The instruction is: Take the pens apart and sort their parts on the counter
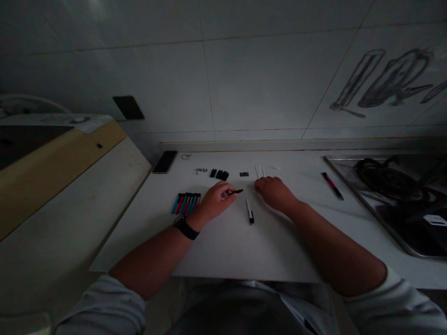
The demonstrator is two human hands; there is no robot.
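Right hand (274, 191) covers whatever lies beneath its fingers. Small dark pieces (219, 174) by the wall too small to identify. Steel stove top (391, 186) cut off at right edge.

No readable text anywhere
Dark scrawl on wall tile (384, 79) looks like strokes, not legible; white tag (435, 219) by the stove too small and dim to read; pens (186, 203) on bench show no legible print

The scene is dim and underexposed, with heavy vignetting in the corners. The white surface (223, 242) catches the most light. Wide-angle distortion bends the edges; small items look soft and grainy.
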